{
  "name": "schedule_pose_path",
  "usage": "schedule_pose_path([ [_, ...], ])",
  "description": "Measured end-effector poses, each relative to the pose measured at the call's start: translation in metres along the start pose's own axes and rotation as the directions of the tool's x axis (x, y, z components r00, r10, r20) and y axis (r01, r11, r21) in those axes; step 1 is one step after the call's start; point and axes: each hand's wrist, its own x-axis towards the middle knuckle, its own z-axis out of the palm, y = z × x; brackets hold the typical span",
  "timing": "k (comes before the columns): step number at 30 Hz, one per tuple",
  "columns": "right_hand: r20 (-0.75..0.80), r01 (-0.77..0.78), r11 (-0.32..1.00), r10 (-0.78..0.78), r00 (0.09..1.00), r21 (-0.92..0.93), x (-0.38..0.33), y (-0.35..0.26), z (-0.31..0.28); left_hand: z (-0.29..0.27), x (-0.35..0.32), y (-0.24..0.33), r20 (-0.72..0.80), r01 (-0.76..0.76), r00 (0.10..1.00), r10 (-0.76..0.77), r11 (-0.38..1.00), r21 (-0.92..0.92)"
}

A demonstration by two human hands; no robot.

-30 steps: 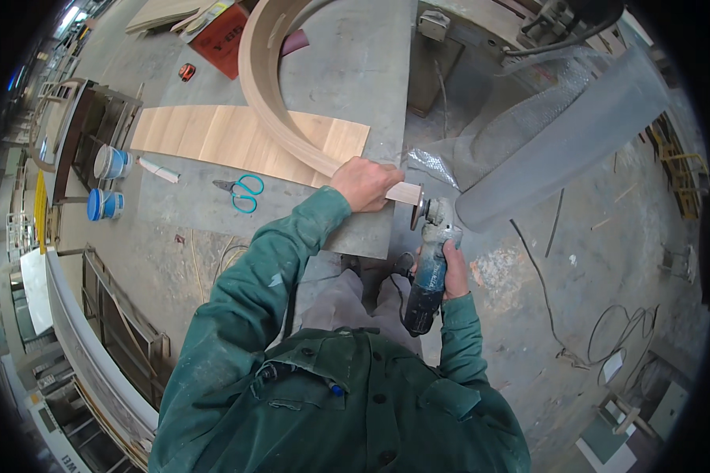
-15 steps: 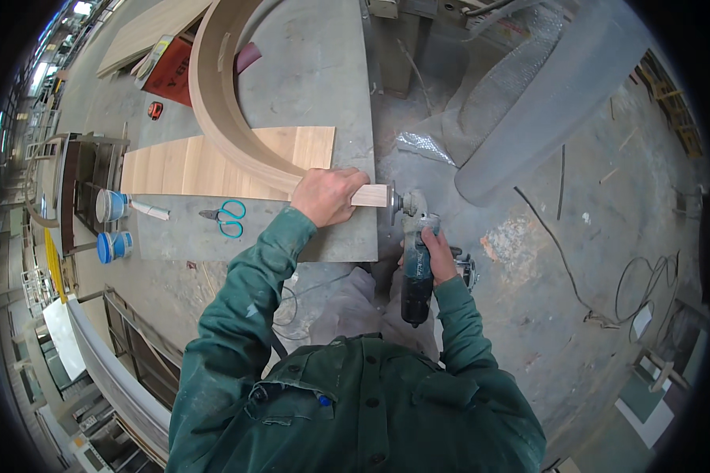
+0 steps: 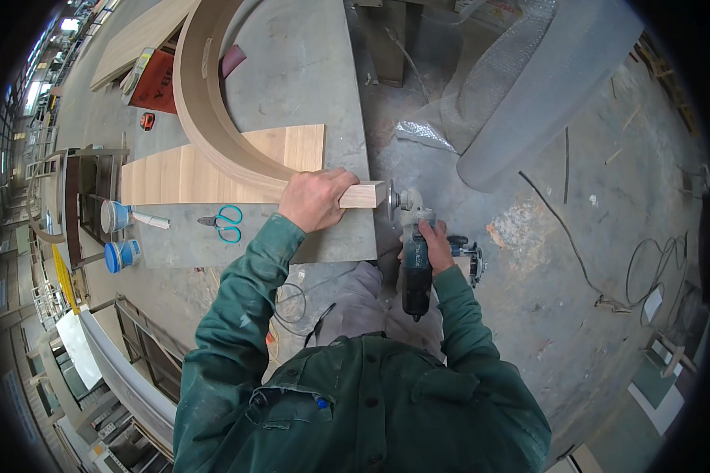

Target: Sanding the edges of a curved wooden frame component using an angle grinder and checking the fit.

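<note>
A curved wooden piece [image 3: 207, 130] bends round over the grey table, its straight end reaching the table's right edge. Close to that end, my left hand [image 3: 317, 199] is closed round the wood, fingers over its top. My right hand [image 3: 437, 246] grips an angle grinder [image 3: 416, 272] with a dark teal and black body, held upright just past the table edge. The grinder's disc [image 3: 392, 200] stands beside the end face of the wood, with a slim gap between them. Beneath the curved piece lies a flat, tapered wooden panel [image 3: 213, 175].
Teal-handled scissors [image 3: 228, 224] lie on the table [image 3: 292, 71] left of my forearm. Two blue-and-white tubs [image 3: 123, 255] stand further left, near a tape measure [image 3: 147, 121]. A large roll of clear wrap [image 3: 521, 118] rises at the right, and a cable [image 3: 560, 225] trails over the floor.
The grinder's disc has come slightly away from the wood's end, where it was pressed close before. The view has shifted a little; my left hand keeps its hold.
</note>
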Motion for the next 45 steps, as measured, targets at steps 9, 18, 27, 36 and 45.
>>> schedule_pose_path([
  [9,-0.065,0.005,1.0,-0.003,0.998,0.026,-0.022,0.009,-0.007,0.0,0.001,0.002,0.016,0.007,1.0,-0.007,1.0,0.018],
  [18,0.024,-0.019,1.0,0.018,1.0,0.019,-0.034,-0.019,0.019,-0.001,-0.001,0.001,-0.025,-0.028,0.999,0.029,0.999,0.024],
  [27,0.077,0.01,0.999,-0.008,0.997,-0.032,-0.038,-0.03,0.026,0.005,-0.003,-0.003,-0.027,-0.044,0.999,0.045,0.999,0.03],
  [36,0.114,0.092,0.996,-0.092,0.989,0.005,-0.056,-0.047,0.048,0.002,-0.003,-0.002,-0.028,-0.031,0.999,0.032,0.999,0.034],
  [45,0.149,0.128,0.992,-0.129,0.98,0.019,-0.069,-0.052,0.055,-0.001,-0.005,-0.001,-0.011,-0.028,1.0,0.029,0.998,0.064],
])
